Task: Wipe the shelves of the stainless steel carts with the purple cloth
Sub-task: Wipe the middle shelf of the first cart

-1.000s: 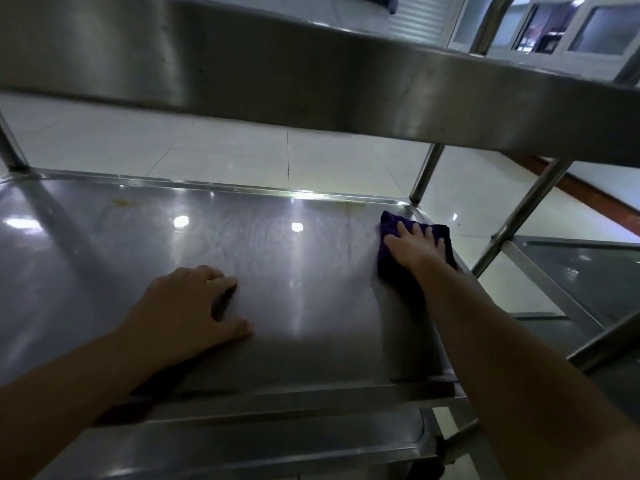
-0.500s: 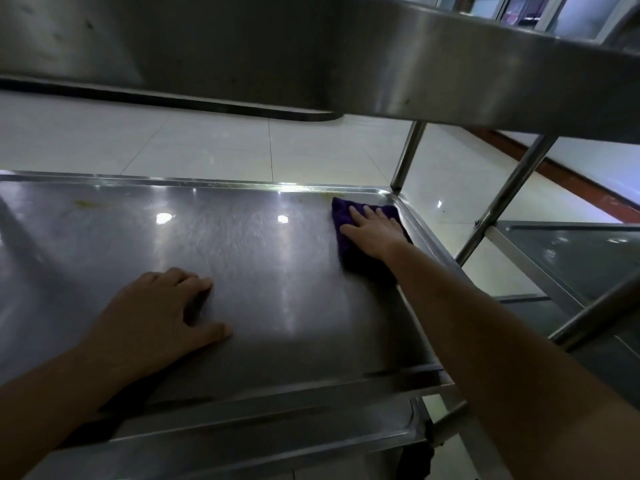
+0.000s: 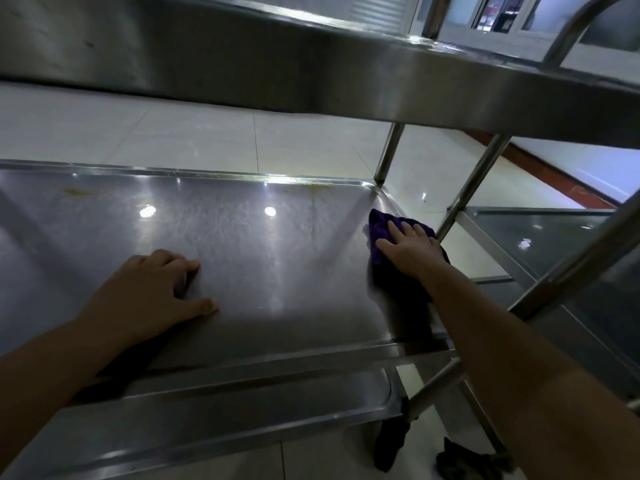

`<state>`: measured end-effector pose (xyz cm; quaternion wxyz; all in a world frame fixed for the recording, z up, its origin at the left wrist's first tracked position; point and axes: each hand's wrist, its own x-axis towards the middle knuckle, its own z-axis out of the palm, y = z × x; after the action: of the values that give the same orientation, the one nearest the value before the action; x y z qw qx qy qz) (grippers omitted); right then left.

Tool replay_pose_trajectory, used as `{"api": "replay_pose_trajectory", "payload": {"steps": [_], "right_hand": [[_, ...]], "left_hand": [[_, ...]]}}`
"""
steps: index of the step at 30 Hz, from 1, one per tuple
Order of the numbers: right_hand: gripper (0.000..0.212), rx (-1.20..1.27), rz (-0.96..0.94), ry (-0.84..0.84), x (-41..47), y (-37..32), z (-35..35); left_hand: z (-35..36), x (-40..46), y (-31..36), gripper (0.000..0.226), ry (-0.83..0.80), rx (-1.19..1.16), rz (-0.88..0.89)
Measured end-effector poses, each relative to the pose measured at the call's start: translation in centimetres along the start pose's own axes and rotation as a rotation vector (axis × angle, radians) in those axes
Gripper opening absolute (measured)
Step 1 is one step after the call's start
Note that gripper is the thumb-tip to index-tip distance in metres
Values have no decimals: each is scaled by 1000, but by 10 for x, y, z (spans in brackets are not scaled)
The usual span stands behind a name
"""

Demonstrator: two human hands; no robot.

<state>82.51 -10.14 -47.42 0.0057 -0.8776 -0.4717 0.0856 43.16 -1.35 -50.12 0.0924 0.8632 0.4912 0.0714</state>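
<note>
Your right hand (image 3: 410,244) presses flat, fingers spread, on the crumpled purple cloth (image 3: 382,227) at the right edge of the middle stainless steel shelf (image 3: 263,258). Your left hand (image 3: 152,289) rests on the shelf, fingers loosely curled, holding nothing. The broad steel top shelf (image 3: 311,60) overhangs. A second steel cart (image 3: 554,237) stands close on the right; a yellowish smear (image 3: 78,192) marks the far rim.

Pale glossy floor tiles (image 3: 214,133), red-brown skirting (image 3: 568,181) along right wall, white-framed windows (image 3: 502,15) beyond
</note>
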Motion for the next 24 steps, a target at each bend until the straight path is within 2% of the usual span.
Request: {"api": "replay_pose_trajectory", "payload": {"steps": [5,8,10,12,15,19,21,24], "right_hand": [[63,-109,-70,-50,-61,19,6],[61,-201,-128,-120,-93,29,6],[61,-170,-130,-133,-114,30,7],[59,-64,-122,-103,-137,28,12],[56,58,-169,27,-176,29,29],[67,51,-250,157,-209,37,55],[76,-26,-310,192,-214,47,59],[85,-177,-400,278,-212,61,51]], "left_hand": [[4,0,0,84,53,-15,8],[3,1,2,84,29,26,-9],[1,1,4,84,26,45,-9],[-2,2,5,84,16,55,-7],[-5,1,9,84,-42,52,-39],[-20,0,21,79,-146,105,-95],[-26,-11,30,63,-100,167,-87],[-26,-49,37,40,142,142,6]]}}
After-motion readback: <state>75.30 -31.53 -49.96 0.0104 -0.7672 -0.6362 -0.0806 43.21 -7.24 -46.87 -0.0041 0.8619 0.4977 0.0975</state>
